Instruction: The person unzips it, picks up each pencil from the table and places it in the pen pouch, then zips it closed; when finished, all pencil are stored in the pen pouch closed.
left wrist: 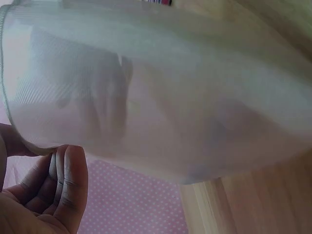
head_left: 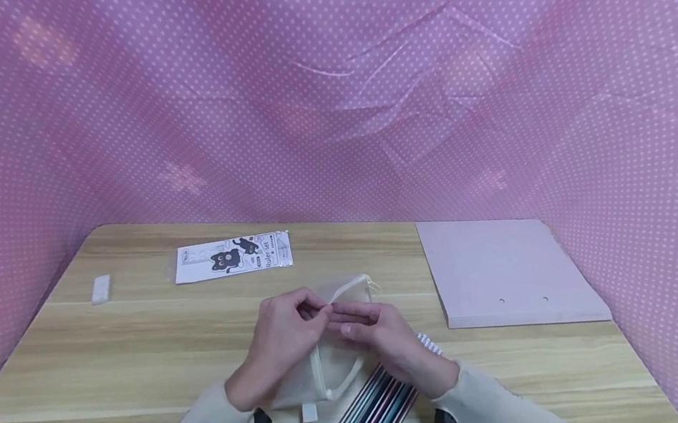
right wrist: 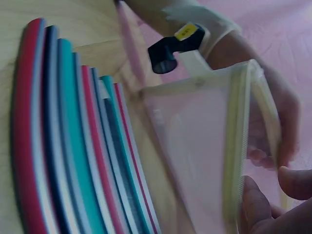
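Note:
A translucent, cream-edged zip pouch (head_left: pixel 292 388) stands unzipped between the two hands, its mouth facing right. My left hand (head_left: pixel 287 331) pinches the pouch's edge between thumb and fingertips; the left wrist view shows the pouch's sheer side (left wrist: pixel 161 107) spread wide. My right hand (head_left: pixel 389 338) reaches to the mouth with fingers fairly straight, close to the left fingertips, its thumb apart from them. In the right wrist view, the right thumb (right wrist: pixel 295 183) lies by one zipper edge (right wrist: pixel 270 107). Several metallic-looking sticks in red, navy and teal (right wrist: pixel 73 131), like pencils, lie under the right wrist.
A packaged ruler set (head_left: pixel 231 258) with black cats lies at the back of the table, a white eraser-like block (head_left: pixel 100 289) farther left. On the right is a pale folder (head_left: pixel 504 271) with two holes. A white coil-like thing (head_left: pixel 428 343) shows by the right wrist.

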Tool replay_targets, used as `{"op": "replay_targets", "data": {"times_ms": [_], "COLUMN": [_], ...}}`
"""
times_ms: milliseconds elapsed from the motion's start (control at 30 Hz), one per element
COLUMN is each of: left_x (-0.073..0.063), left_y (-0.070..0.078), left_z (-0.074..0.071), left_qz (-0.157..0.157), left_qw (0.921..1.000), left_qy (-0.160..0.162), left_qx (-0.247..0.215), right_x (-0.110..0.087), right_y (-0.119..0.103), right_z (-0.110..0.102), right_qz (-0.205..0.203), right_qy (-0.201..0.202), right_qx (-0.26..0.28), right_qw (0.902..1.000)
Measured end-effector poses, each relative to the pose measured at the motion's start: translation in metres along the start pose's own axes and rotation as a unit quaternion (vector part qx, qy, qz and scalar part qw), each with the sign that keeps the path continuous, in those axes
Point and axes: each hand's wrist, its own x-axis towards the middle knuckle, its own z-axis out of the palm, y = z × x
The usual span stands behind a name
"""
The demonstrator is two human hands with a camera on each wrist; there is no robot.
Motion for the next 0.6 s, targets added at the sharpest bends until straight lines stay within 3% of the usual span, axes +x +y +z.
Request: {"op": "replay_targets", "data": {"times_ms": [367,600], "left_x": [0.01,0.012], "left_y": [-0.013,-0.016], "left_z": [-0.006,-0.007], "left_qz": [0.004,-0.017], "left_qw": [0.9996,0.9997], "left_qy": [0.02,0.013], "left_qx": [0.018,0.01], "right_x": [-0.001,-0.001], "right_y": [-0.019,-0.021], "right_z": [-0.026,-0.048], "right_qz": [-0.018,-0.035], "right_qy": [-0.017,-0.042], "right_qx": [0.05,0.011], "right_qw": [0.9985,0.9984]}}
